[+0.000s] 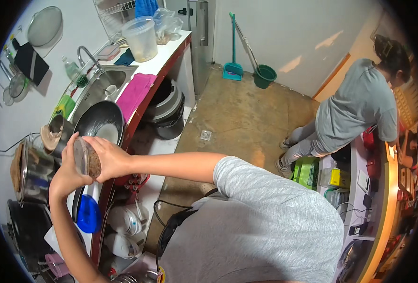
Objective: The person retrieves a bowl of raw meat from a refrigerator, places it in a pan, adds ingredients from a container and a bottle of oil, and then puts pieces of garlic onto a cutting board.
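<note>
A round clear plastic container [92, 160] with brown contents is held between both hands above the counter, its lid side facing left. My left hand [65, 173] grips the lid side, with fingers at the top and the thumb at the bottom. My right hand [111, 157] wraps the other side of the container. Just beyond the hands, a dark wok [101, 118] rests by the sink, with a whitish patch inside. A metal pot [61, 132] stands left of the wok. A blue plastic bowl or lid [88, 214] lies nearer on the counter edge.
Past the wok are a steel sink [104, 76] with a white cup, a pink cloth [134, 93] and a clear bucket [140, 40]. Large pots [37, 175] line the left. A lidded bin [166, 113] stands below. A person [357, 102] leans over the right-hand counter.
</note>
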Tool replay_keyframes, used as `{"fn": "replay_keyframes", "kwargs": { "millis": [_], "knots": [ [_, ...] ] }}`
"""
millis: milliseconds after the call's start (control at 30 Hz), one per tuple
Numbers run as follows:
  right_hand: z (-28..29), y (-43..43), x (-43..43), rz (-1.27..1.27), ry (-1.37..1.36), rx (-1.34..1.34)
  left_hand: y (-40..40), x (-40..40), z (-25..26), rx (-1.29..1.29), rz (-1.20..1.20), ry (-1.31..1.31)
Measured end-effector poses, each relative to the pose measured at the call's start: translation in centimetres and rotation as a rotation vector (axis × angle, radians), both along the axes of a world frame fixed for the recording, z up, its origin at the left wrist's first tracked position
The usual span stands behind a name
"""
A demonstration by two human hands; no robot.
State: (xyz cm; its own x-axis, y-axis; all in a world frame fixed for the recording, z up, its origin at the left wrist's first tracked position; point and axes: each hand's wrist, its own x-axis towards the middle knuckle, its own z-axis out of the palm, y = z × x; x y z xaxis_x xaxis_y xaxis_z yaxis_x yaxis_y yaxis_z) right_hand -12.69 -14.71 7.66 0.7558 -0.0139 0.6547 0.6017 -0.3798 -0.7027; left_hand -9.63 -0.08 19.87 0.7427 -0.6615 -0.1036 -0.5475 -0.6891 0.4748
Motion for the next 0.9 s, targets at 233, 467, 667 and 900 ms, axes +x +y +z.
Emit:
{"fn": "replay_keyframes", "kwargs": {
  "millis": [233,467,667,900],
  "knots": [
    [-1.8,-6.9,6.1,0.024,0.078,0.044,-7.6,7.0,-0.1,0.107,-0.013,0.174],
    [-4.4,-7.1,12.3,-0.036,-0.044,0.028,-7.8,14.2,-1.5,0.248,-0.111,0.111],
    [-3.6,-9.3,13.6,-0.021,0.166,0.059,-10.1,17.4,-1.4,0.267,-0.103,0.361],
    [-4.1,-8.8,16.2,0.120,0.277,0.041,-8.6,19.7,-2.8,0.240,-0.033,0.519]
  ]
}}
